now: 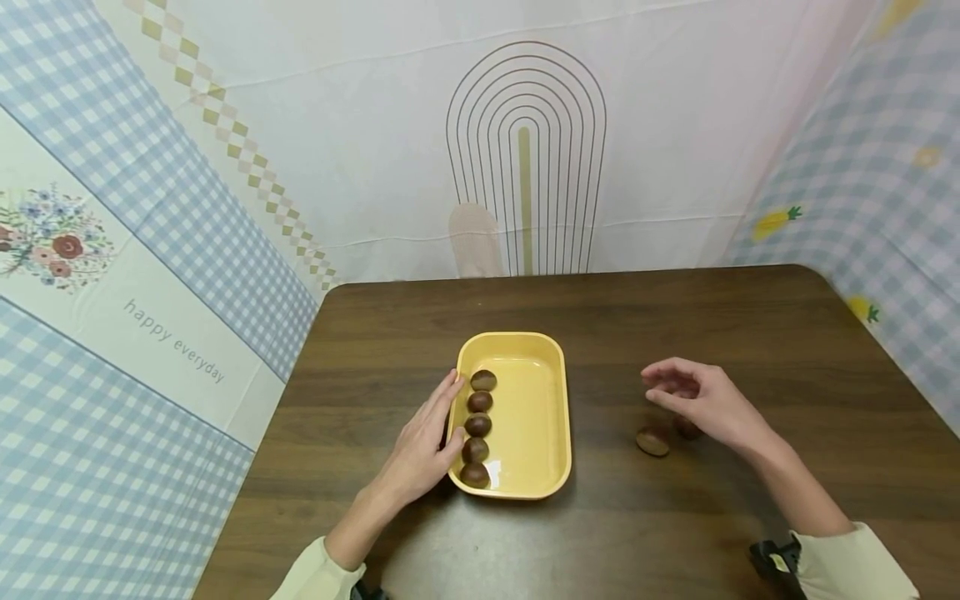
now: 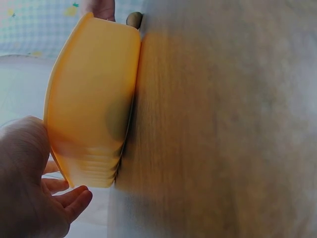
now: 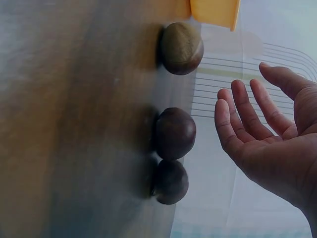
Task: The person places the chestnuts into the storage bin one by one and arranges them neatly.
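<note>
Five chestnuts (image 1: pixel 478 425) lie in a yellow tray (image 1: pixel 528 417) between the hands (image 1: pixel 422 448) (image 1: pixel 708 402).

Wood-grain table (image 1: pixel 600 317), cloth backdrop (image 1: pixel 352 125) — blue-checked, white

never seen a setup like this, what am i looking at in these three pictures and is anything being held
There is no robot here, just a person's two bare hands. The wide picture comes from a camera on the head, looking forward and down; the other two come from one camera on each wrist, and the table looks tipped sideways in them.

On the table sits a yellow tray with five brown nuts, apparently chestnuts, in a row along its left side. Three loose nuts lie to the tray's right.

The left hand touches the tray's left rim. The right hand is above the loose nuts, holding nothing.
</note>
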The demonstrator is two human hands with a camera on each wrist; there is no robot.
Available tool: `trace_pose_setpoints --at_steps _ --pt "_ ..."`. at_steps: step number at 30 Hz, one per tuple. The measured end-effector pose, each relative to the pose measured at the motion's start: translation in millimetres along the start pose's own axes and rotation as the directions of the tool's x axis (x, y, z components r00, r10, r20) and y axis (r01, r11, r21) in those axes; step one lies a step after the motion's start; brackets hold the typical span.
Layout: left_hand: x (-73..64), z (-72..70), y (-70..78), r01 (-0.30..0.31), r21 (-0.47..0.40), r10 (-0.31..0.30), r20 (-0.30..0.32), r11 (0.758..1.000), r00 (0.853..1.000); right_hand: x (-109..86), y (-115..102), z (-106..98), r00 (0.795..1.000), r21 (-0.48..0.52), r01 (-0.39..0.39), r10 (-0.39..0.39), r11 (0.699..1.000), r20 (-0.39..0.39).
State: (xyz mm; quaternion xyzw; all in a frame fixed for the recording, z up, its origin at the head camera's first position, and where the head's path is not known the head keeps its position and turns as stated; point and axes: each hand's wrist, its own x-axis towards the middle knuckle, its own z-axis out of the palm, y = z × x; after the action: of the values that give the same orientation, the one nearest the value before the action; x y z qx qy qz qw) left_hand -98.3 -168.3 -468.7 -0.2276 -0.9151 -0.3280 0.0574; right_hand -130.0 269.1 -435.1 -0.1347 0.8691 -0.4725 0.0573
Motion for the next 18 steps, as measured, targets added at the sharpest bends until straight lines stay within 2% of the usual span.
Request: trace_pose_setpoints --at_steps 10,18 --pt "-0.5 -0.2 -0.3 -0.009 0.003 0.009 -0.002 1.000 1.000 -18.0 9 10 0.999 0.044 0.001 -0.003 0.999 0.041" --pt "-0.7 -0.8 0.5 -0.007 0.002 0.007 -0.002 1.000 1.000 -25.9 12 16 0.998 -0.001 0.046 -0.046 0.999 0.044"
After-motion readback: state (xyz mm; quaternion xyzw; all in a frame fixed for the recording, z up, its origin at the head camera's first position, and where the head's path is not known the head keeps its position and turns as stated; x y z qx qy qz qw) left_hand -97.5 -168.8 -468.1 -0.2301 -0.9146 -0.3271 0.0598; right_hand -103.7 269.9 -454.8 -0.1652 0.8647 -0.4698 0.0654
